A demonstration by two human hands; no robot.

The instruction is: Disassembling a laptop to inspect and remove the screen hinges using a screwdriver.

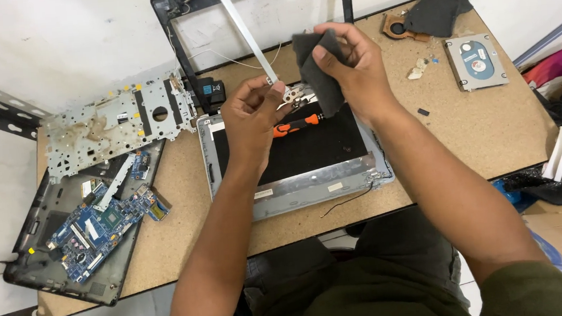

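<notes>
My left hand (256, 113) pinches the lower end of a long silver metal hinge bracket (243, 30) that slants up toward the wall. My right hand (352, 65) grips a dark grey cloth (318, 71) and holds it beside the bracket's hinge end (294, 95). Both hands hover above an open laptop lid shell (310, 182) with a black inner panel. An orange-and-black screwdriver (296, 124) lies on that panel, just under my hands.
A laptop base with a blue motherboard (96, 226) lies at left, with a silver metal keyboard frame (114, 124) above it. A black screen bezel (178, 45) leans against the wall. A hard drive (476, 62) and a fan with heatsink (417, 20) sit at the right.
</notes>
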